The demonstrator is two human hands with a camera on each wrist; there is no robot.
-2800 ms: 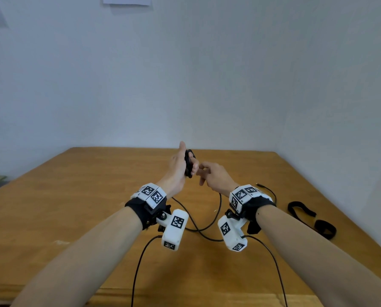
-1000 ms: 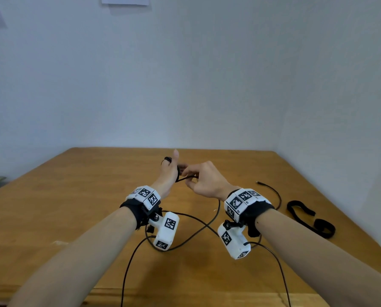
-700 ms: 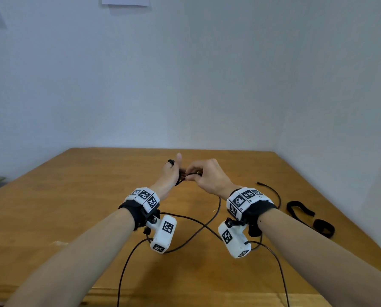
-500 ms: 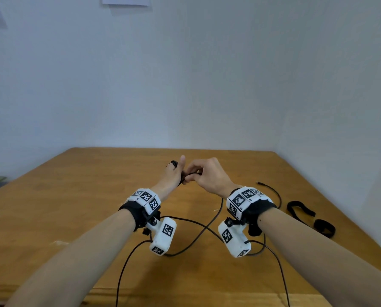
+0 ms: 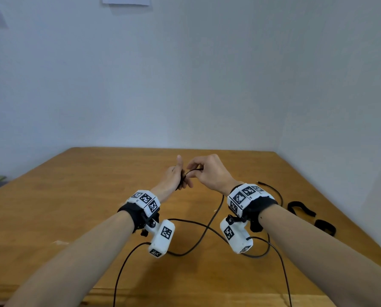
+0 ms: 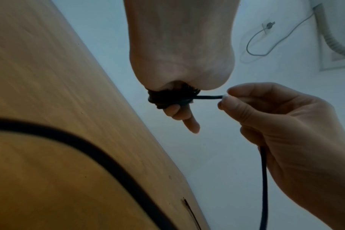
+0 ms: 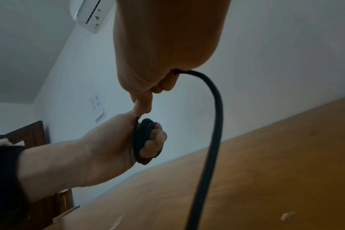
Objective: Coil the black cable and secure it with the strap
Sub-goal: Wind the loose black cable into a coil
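Note:
The black cable is partly wound into a small coil [image 7: 143, 137] around the fingers of my left hand [image 5: 174, 173], whose thumb points up. The coil [image 6: 167, 98] sits tight below the palm in the left wrist view. My right hand [image 5: 209, 173] is just right of the left and pinches the cable [image 6: 207, 97] between thumb and forefinger, a short taut stretch away from the coil. The loose cable [image 5: 207, 227] hangs from that hand and loops over the table. The black strap [image 5: 304, 212] lies flat on the table at the far right, beyond my right wrist.
The wooden table [image 5: 74, 196] stands in a corner, with walls behind it and to its right. The cable's free plug end [image 5: 259, 183] lies near the strap. Thin camera leads run off the near table edge [image 5: 118, 273].
My right hand has carried the cable up and over the left fingers, adding to the coil. Both hands sank slightly, and the slack loop on the table shifted.

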